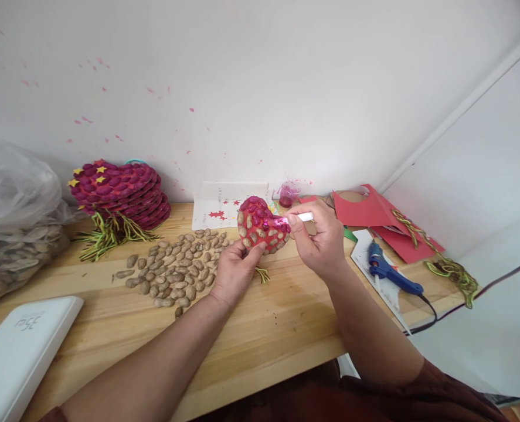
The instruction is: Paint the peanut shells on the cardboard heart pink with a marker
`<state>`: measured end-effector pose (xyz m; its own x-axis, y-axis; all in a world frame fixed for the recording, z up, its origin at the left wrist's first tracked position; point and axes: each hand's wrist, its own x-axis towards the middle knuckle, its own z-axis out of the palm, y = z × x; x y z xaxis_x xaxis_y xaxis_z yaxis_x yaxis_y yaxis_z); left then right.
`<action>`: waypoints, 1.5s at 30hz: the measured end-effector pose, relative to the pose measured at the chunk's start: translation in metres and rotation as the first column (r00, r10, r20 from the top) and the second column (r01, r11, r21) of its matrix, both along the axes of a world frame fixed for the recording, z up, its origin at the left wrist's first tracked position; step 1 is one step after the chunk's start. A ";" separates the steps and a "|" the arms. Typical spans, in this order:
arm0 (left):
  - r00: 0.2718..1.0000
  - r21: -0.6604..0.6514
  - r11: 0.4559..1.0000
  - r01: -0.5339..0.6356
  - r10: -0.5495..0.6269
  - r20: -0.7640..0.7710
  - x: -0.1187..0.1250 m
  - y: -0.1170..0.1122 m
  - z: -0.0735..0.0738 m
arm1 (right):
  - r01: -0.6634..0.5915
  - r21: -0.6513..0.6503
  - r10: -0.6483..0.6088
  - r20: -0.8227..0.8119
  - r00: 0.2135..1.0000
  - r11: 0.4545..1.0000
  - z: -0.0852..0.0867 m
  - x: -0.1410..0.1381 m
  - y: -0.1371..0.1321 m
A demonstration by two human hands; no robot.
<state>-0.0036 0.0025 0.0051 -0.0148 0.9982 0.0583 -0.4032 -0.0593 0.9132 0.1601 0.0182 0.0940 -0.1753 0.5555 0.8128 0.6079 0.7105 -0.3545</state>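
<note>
My left hand (238, 271) grips the lower edge of a red heart-shaped piece (260, 227) covered with peanuts, thumb on its front. The upper peanuts on it are wet magenta, while the lower ones keep their tan shells. A paintbrush (304, 217) with a white handle is pinched in my right hand (319, 237), its magenta bristles against the heart's right side. A few green strands (263, 274) hang below the heart. Behind it stands a small clear cup (288, 194) stained with magenta paint.
Loose peanuts (176, 269) spread left of my hands. At the back left are stacked magenta peanut hearts (123, 190) and a bag of peanuts (22, 252). A white power bank (26, 351) lies front left. Rightward are a blue glue gun (391, 272), its cord and red card (363, 208).
</note>
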 end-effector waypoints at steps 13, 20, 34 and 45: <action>0.999 -0.007 0.999 -0.039 0.039 -0.027 0.000 -0.001 0.004 | 0.014 0.005 -0.014 0.016 1.000 1.000 0.001 0.000 0.000; 0.999 -0.030 0.999 -0.037 0.037 -0.003 0.000 -0.001 0.005 | -0.034 0.018 0.034 0.019 0.999 0.999 0.000 -0.002 0.000; 0.999 -0.056 0.997 -0.050 0.050 -0.001 0.000 -0.002 0.008 | -0.033 0.034 0.031 0.053 0.998 0.999 0.000 -0.001 0.001; 0.997 -0.107 0.992 -0.063 0.066 0.026 -0.001 -0.002 0.011 | -0.011 0.015 0.011 0.039 0.999 1.000 0.000 -0.001 0.002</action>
<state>-0.0043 0.0008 0.0162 -0.0799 0.9956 -0.0492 -0.4284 0.0103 0.9035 0.1594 0.0199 0.0937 -0.2132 0.5406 0.8138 0.6131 0.7226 -0.3194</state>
